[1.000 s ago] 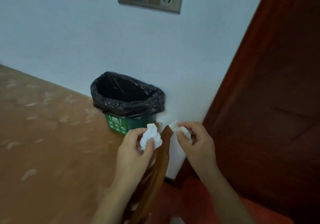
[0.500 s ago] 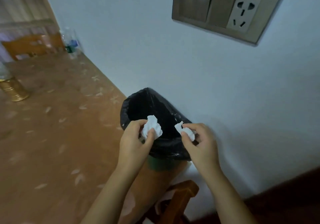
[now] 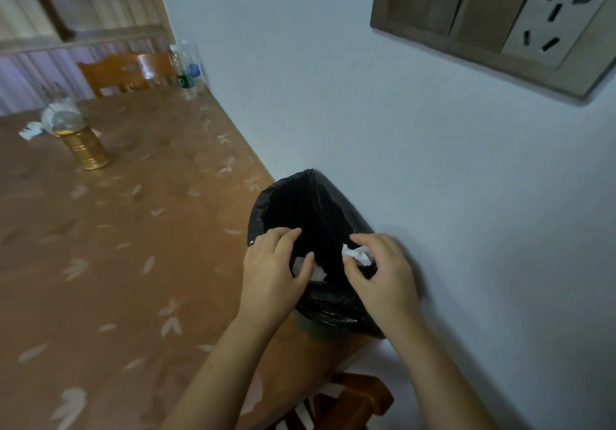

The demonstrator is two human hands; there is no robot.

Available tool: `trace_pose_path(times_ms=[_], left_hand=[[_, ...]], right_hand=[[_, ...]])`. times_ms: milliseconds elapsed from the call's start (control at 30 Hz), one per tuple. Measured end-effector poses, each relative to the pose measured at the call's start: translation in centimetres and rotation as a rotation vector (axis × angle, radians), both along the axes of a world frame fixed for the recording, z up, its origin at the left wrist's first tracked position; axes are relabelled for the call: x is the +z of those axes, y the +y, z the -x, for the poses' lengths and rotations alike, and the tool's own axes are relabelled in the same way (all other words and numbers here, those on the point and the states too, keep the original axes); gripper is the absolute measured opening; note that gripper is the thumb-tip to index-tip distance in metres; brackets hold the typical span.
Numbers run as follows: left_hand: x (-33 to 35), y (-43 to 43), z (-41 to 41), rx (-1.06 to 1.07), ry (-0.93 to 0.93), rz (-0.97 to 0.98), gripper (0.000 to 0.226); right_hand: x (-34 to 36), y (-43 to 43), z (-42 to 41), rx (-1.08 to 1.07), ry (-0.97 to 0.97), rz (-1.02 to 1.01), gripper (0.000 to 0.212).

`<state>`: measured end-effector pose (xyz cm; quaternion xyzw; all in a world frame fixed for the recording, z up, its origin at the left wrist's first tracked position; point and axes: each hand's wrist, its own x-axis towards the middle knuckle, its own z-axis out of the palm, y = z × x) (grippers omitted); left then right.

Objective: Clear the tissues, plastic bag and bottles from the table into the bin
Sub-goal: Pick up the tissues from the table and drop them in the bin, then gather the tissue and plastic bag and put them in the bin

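Note:
The bin (image 3: pixel 336 313), lined with a black bag, stands on the brown table (image 3: pixel 116 246) against the wall. My left hand (image 3: pixel 275 276) hovers over its near rim with fingers spread, and a crumpled white tissue (image 3: pixel 316 273) sits just past the thumb inside the bin's mouth. Over the bin's right side, my right hand (image 3: pixel 383 276) pinches a second tissue (image 3: pixel 358 255) between thumb and fingers. Two clear plastic bottles (image 3: pixel 190 69) stand at the far end by the wall. A crumpled clear plastic bag (image 3: pixel 61 113) and another tissue (image 3: pixel 30 129) lie at far left.
A gold can (image 3: pixel 86 149) stands next to the plastic bag. One wooden chair (image 3: pixel 126 69) is at the table's far end, another (image 3: pixel 353 399) just below the bin. A switch and socket panel (image 3: pixel 493 19) is on the wall above.
The view has swung from the door to along the table. Both hands moved forward over the bin's mouth. The left hand's fingers have spread and its tissue has dropped away from them.

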<state>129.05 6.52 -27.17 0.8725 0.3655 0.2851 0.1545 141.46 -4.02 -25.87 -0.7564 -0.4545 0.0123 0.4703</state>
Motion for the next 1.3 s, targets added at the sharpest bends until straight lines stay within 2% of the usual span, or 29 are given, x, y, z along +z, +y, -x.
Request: trace_pose_path(times_ms=[200,400,633,933,1300], left_hand=[[0.2,-1.5,1.6,0.067,0.075,-0.062,0.044],[1.2,-3.3,5.0,0.165,0.113,-0.120,0.043],[2.2,-5.9,12.3,0.316,0.108,-0.195,0.040],[2.4,-11.6,27.7,0.581,0.101,-0.199,0.039],[0.3,-22.7,50.1,0.917,0.059,-0.279,0.032]], right_hand=[[-0.3,-0.1,0.7,0.009,-0.211,0.089,0.035],[0.5,0.0,3.5,0.127,-0.320,0.127,0.041],[1.5,0.2,9.8,0.258,-0.403,0.075,0.040],[1.8,-1.6,25.0,0.523,-0.452,0.118,0.043],[0.2,-7.5,49.1,0.876,-0.451,-0.012,0.040]])
